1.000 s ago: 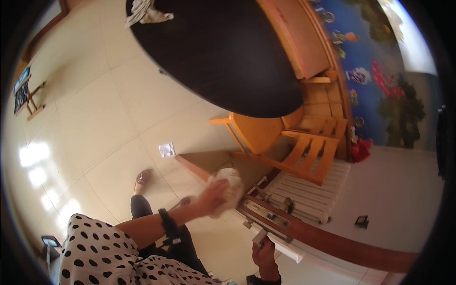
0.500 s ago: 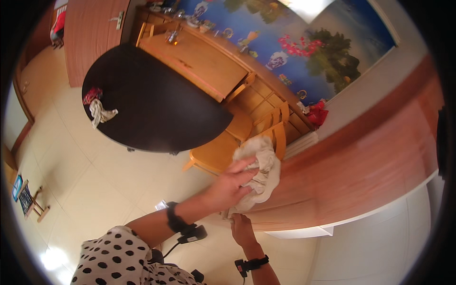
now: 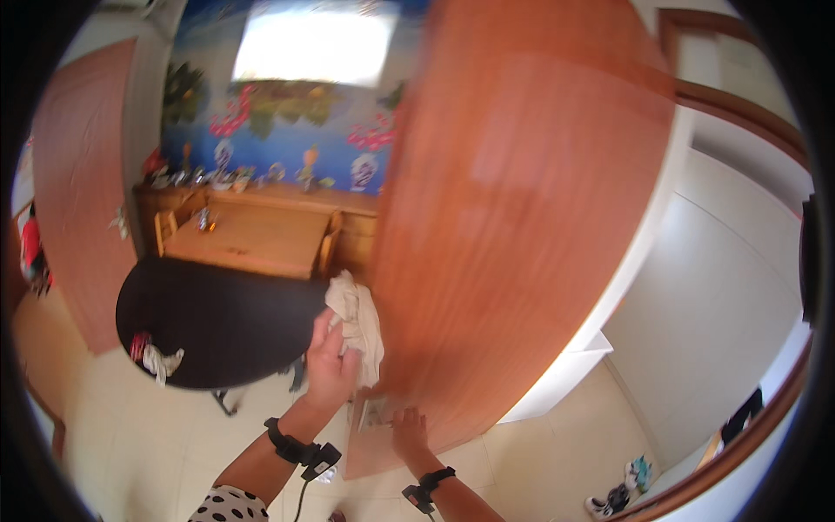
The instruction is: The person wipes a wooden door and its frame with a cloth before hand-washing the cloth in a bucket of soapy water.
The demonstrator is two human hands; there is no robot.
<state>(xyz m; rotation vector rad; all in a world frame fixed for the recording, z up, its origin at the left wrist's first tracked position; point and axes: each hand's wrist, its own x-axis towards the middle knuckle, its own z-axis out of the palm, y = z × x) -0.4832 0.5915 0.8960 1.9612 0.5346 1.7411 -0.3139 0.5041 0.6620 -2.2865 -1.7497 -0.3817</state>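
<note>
My left hand grips a crumpled cream cloth and presses it against the left edge of a tall reddish-brown wooden door. The cloth bunches above my fingers. My right hand lies flat, fingers spread, on the lower part of the same door, just below and to the right of the left hand. Both wrists carry black bands.
A round black table stands to the left with a small rag on its near edge. Behind it are a light wooden table with chairs and a painted blue wall. Shoes lie on the tiled floor at the lower right.
The view has swung upward from the floor to the door. My left hand has carried the cloth up along the wood, and my right hand now rests flat on the door.
</note>
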